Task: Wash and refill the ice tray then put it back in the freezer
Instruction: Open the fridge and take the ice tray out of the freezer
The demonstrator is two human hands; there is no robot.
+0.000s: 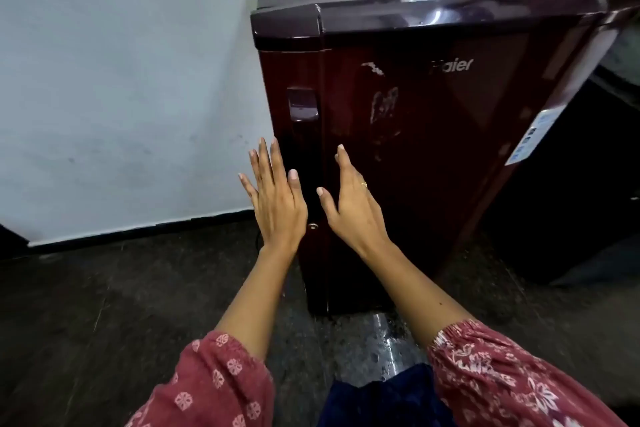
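Dark speckled floor (104, 305), scuffed white wall (121, 80). Beside the wall, a maroon fridge (450, 166): stands upright, long axis vertical, door shut, facing the camera. Reads "Haier" (452, 66) near the door's top; side sticker (530, 135) illegible. Left hand (277, 204) and right hand (353, 211) spread flat, fingers straight, at the door's left edge; contact unclear.

white wall (121, 80), scuffed | black skirting (138, 228) | dark speckled floor (104, 305), shiny streak (382, 329)
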